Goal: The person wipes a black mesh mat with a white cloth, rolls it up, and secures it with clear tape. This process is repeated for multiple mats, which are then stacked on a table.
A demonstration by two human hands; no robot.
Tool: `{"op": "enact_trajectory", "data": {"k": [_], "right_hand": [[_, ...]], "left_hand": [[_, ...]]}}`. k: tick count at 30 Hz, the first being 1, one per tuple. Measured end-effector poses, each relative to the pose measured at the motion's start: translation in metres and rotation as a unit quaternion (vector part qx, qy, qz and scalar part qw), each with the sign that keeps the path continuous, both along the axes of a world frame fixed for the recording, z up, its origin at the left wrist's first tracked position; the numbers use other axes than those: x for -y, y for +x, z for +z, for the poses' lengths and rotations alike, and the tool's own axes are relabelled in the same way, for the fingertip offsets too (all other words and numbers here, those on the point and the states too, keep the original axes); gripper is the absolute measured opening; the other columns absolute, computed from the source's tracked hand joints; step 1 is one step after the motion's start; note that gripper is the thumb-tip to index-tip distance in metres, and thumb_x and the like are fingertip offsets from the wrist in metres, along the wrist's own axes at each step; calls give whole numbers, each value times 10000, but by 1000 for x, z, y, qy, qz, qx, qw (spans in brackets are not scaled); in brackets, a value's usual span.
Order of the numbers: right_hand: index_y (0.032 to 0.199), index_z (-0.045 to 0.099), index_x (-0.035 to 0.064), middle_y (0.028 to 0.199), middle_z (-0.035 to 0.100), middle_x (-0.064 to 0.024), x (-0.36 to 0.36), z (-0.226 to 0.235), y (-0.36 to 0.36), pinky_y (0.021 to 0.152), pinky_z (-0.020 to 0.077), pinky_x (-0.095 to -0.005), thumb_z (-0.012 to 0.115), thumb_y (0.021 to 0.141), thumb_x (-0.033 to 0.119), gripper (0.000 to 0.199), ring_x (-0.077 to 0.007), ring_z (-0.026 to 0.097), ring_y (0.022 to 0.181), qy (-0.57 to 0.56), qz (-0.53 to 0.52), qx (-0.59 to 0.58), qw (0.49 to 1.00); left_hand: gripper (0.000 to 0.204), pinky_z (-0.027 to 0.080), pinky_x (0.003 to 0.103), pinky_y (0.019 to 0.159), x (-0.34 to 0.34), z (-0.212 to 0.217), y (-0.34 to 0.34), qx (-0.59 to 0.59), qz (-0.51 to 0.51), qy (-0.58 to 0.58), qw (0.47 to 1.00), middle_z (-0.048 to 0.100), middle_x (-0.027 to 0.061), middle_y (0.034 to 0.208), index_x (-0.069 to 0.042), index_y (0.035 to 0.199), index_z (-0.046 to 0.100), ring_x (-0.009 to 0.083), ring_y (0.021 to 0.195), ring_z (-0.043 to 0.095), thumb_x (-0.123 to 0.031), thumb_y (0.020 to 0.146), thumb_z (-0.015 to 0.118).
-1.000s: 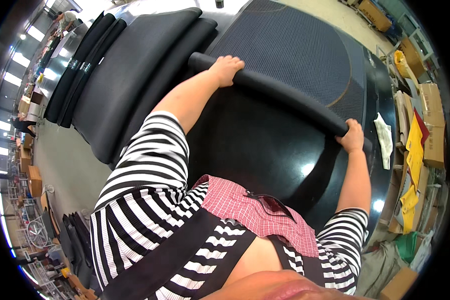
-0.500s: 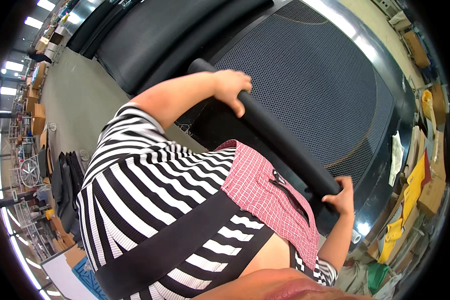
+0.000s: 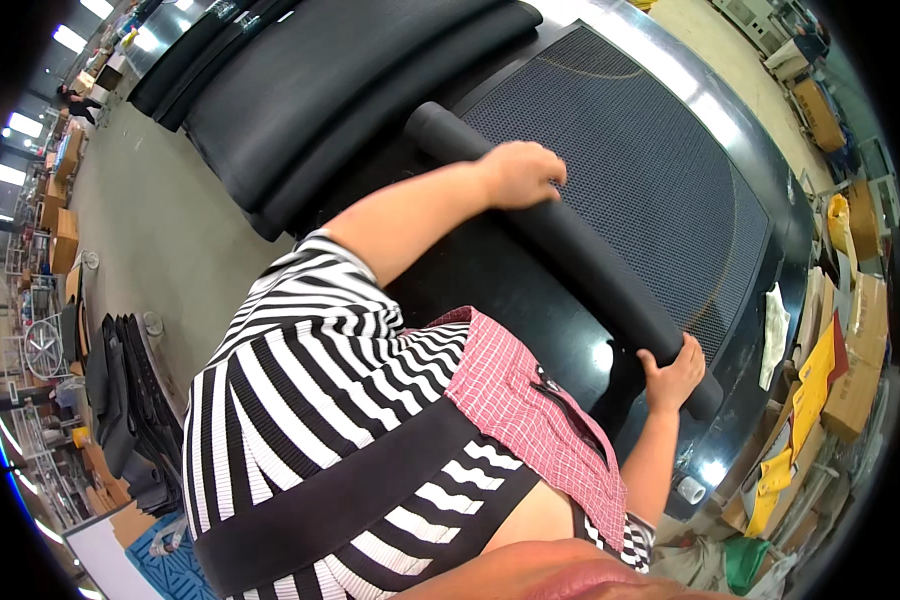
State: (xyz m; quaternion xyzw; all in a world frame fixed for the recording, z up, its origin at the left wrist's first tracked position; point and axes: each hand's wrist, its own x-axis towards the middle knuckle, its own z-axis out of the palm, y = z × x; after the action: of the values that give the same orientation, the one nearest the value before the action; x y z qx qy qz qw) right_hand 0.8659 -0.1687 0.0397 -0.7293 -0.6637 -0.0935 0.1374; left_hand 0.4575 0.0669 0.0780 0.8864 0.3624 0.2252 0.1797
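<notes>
A dark mat with a fine honeycomb-like texture (image 3: pixel 620 130) lies on the shiny black table, its near part wound into a thick smooth black mat roll (image 3: pixel 590 260). My left hand (image 3: pixel 525 174) is over the roll's left part, fingers curled down onto its far side. Near the right end, my right hand (image 3: pixel 676 374) grips the roll with thumb and fingers apart around it. Both ends of the roll stick out past my hands. The undersides of my fingers are partly hidden.
Large folded black sheets (image 3: pixel 300 90) are stacked at the table's left. Along the right side lie a white cloth (image 3: pixel 774 335), yellow pieces (image 3: pixel 812 390) and cardboard boxes (image 3: pixel 858 365). A small white roll (image 3: pixel 690 489) sits by the near right corner. Dark sheets (image 3: pixel 130 400) hang at left.
The roll has moved away from me over the flat mat and looks thicker. Both hands went with it; my left hand's fingers have curled in more.
</notes>
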Motion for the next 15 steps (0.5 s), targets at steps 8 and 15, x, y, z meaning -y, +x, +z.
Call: {"op": "enact_trajectory", "data": {"k": [8, 15], "right_hand": [[1265, 672, 31, 1307, 642, -172, -129, 29, 69, 1069, 451, -437, 751, 876, 430, 564, -357, 587, 1242, -88, -14, -145, 985], [1446, 516, 109, 1394, 570, -140, -170, 19, -53, 1175, 314, -549, 928, 678, 382, 913, -356, 487, 1371, 86, 51, 33, 994]], "left_hand": [[1030, 162, 567, 1249, -24, -9, 78, -163, 9, 39, 986, 411, 215, 1593, -19, 1512, 471, 369, 1518, 309, -769, 826, 636], [733, 372, 458, 1148, -179, 6, 145, -158, -4, 120, 980, 557, 127, 1480, -129, 1386, 650, 322, 1364, 513, -679, 903, 628]]}}
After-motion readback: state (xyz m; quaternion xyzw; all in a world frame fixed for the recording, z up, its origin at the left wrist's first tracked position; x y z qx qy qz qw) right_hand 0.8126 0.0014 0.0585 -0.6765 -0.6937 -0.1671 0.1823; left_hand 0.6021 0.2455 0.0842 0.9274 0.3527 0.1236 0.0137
